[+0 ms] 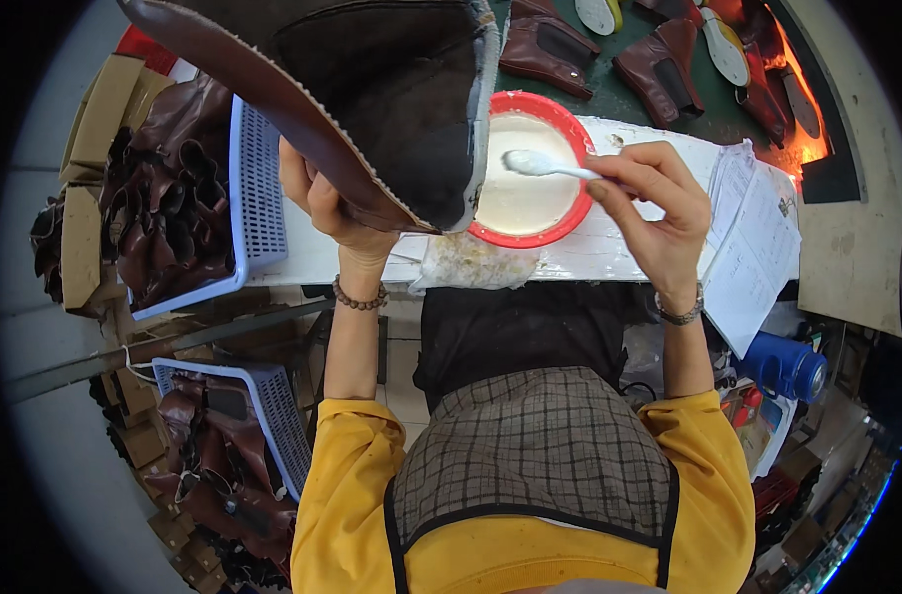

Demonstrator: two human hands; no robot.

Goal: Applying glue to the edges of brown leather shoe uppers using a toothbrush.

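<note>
The raised boot upper (pixel 372 99) overhangs the red bowl's (pixel 569 223) left side; right side open.

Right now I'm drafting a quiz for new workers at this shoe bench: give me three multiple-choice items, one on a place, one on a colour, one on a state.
1. Where is the brush tip?
A. over the bowl of white paste
B. in the blue basket
C. on the papers

2. What colour is the bowl rim?
A. green
B. red
C. black

3. How is the brown boot upper held?
A. lying flat on the table
B. hanging on a hook
C. lifted off the table in the left hand

Answers: 1 A, the right hand holds the brush with its white-coated tip over the paste; 2 B, the rim is red; 3 C, the left hand grips its lower edge, raised above the white table.
</note>
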